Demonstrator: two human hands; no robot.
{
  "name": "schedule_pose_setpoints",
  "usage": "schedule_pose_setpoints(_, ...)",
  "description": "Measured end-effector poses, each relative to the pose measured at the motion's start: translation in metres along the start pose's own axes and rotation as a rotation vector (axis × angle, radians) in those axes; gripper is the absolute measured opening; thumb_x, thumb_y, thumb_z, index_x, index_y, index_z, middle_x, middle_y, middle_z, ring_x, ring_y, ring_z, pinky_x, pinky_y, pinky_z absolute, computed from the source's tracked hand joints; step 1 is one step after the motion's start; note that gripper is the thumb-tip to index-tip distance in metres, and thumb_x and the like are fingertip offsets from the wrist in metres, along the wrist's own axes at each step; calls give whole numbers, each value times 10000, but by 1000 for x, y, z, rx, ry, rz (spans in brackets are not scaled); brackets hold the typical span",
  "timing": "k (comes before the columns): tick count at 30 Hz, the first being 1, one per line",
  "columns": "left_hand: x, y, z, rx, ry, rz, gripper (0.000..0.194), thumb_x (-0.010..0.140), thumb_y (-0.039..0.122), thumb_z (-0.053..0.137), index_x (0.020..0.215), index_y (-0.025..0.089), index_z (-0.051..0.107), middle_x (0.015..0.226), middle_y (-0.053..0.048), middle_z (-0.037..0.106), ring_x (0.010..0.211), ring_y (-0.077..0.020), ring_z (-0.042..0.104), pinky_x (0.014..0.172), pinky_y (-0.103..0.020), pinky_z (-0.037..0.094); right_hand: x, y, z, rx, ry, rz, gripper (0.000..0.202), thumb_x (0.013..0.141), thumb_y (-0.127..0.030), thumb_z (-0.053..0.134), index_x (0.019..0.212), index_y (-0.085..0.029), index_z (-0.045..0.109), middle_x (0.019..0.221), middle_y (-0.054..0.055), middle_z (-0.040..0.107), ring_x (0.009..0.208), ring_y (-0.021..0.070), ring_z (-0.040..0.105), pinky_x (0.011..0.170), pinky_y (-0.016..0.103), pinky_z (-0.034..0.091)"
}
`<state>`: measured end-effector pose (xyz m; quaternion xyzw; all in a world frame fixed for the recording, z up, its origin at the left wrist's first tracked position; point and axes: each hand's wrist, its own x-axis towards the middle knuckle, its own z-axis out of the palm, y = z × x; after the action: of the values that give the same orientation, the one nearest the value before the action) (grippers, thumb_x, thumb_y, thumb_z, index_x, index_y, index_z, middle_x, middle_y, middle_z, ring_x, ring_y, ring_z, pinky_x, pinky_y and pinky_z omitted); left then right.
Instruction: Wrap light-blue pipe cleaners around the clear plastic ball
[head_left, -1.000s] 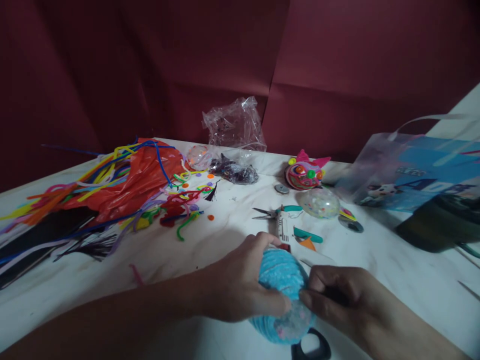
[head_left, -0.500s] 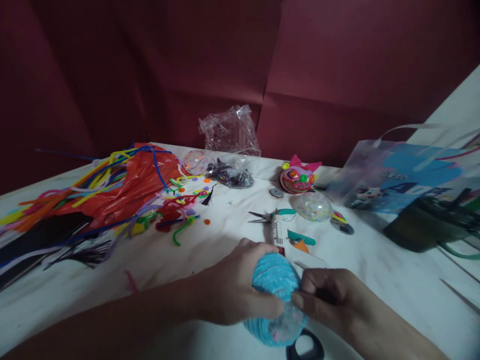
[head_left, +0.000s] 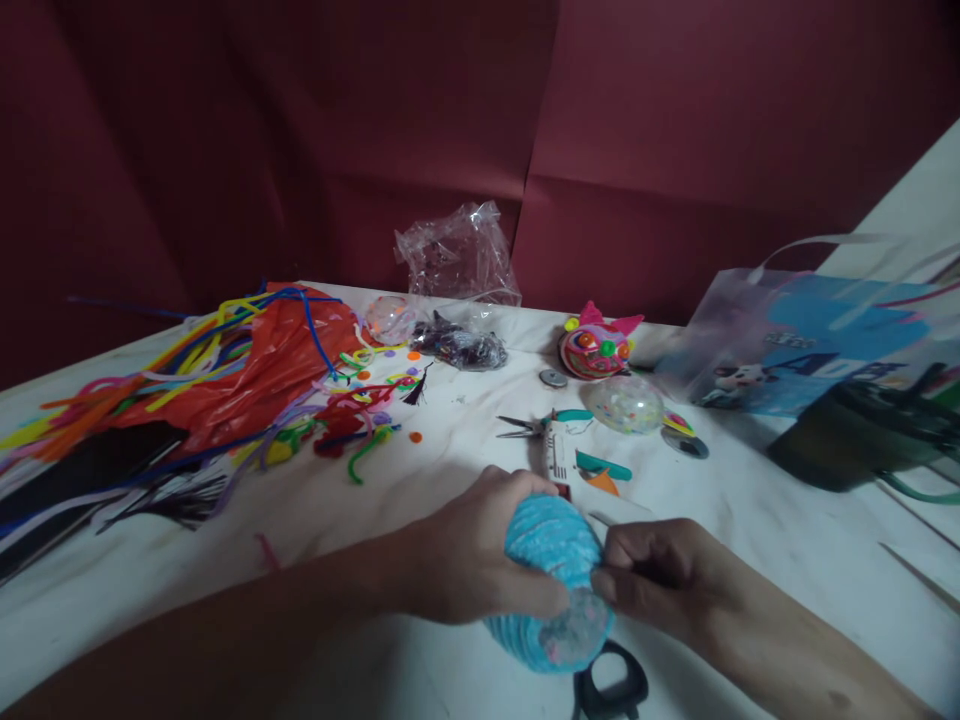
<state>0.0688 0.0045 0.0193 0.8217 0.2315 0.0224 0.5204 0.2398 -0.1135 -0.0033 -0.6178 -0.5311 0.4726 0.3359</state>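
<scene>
My left hand (head_left: 480, 560) is wrapped around a clear ball covered in turquoise pipe cleaner (head_left: 551, 540), thumb across its front. The lower front of the ball (head_left: 577, 630) is bare, with coloured specks showing through. At the ball's right edge, my right hand (head_left: 667, 580) pinches thumb against forefinger on the pipe cleaner; its end is hidden by the fingers. Black scissor handles (head_left: 626, 690) lie just below the ball. Beyond my hands are pliers with green handles (head_left: 604, 466) and a white slotted object (head_left: 556, 450) lying across them.
Loose pipe cleaners (head_left: 202, 350) spread over a red plastic bag (head_left: 247, 400) at left. A finished pink lion-like head (head_left: 596, 345), a clear speckled ball (head_left: 628, 405) and a crumpled clear bag (head_left: 461, 260) stand behind. A dark green cup (head_left: 840, 440) and printed bag (head_left: 795, 340) are at right.
Both hands keep their hold on the ball. The ball and hands have shifted slightly, and more of the scissor handles shows; the view has also tilted a little.
</scene>
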Motion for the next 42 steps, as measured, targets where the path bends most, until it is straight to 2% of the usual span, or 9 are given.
schedule_pose_setpoints(6, -1, 4, 1, -15, 2, 6, 622, 617, 251, 689, 1202, 195, 485, 1206, -104, 481, 1071, -279, 478, 847, -386, 439, -2, -7, 1, 13, 5, 21, 491, 770, -600, 554, 617, -155, 415, 604, 0, 360, 569, 145, 290, 497, 217, 250)
schedule_pose_setpoints(14, -1, 5, 1, -18, 13, 7, 624, 624, 244, 689, 1211, 186, 485, 1171, -95, 500, 1030, -260, 498, 841, -369, 431, -5, -4, 2, -19, 65, 25, 453, 756, -575, 563, 635, -152, 455, 622, 19, 425, 583, 161, 359, 507, 220, 309)
schedule_pose_setpoints(20, -1, 6, 1, -11, 42, 25, 548, 627, 208, 675, 1153, 174, 523, 1093, -79, 549, 953, -234, 529, 788, -342, 442, 1, -3, 0, -4, 79, 1, 457, 748, -578, 595, 633, -150, 479, 609, 17, 423, 566, 153, 354, 494, 211, 290)
schedule_pose_setpoints(25, 0, 5, -1, -34, 22, -7, 536, 633, 243, 670, 1144, 189, 517, 1010, -47, 583, 860, -204, 557, 669, -284, 452, 6, -2, -4, -18, 58, -15, 471, 748, -583, 595, 619, -156, 444, 584, -1, 374, 549, 142, 307, 488, 211, 258)
schedule_pose_setpoints(32, 0, -1, -8, 33, 36, 24, 477, 618, 337, 695, 1050, 203, 544, 974, -21, 591, 857, -203, 558, 656, -270, 447, 10, -15, -5, -142, -14, -49, 367, 748, -485, 551, 625, -147, 479, 604, -1, 425, 536, 135, 338, 472, 202, 301)
schedule_pose_setpoints(37, 1, -4, -14, 82, -5, 3, 448, 620, 366, 686, 996, 186, 522, 854, -3, 585, 775, -185, 553, 584, -248, 430, 10, -21, -3, -350, 65, -96, 347, 785, -492, 498, 680, -169, 570, 642, 23, 520, 573, 182, 452, 478, 223, 342)
schedule_pose_setpoints(40, 4, -5, -16, 74, 12, 26, 554, 595, 328, 711, 1092, 191, 506, 978, -30, 581, 851, -202, 557, 634, -260, 445, 11, -24, 1, -472, 174, -187, 269, 768, -435, 505, 681, -192, 580, 635, 21, 536, 562, 194, 465, 469, 244, 320)
schedule_pose_setpoints(42, 5, -6, -19, 104, -19, 87, 534, 588, 300, 724, 1078, 191, 541, 1013, -30, 578, 883, -202, 555, 674, -260, 443, 10, -25, 3, -542, 265, -312, 192, 777, -382, 529, 738, -207, 597, 694, 15, 557, 629, 208, 495, 525, 265, 347)
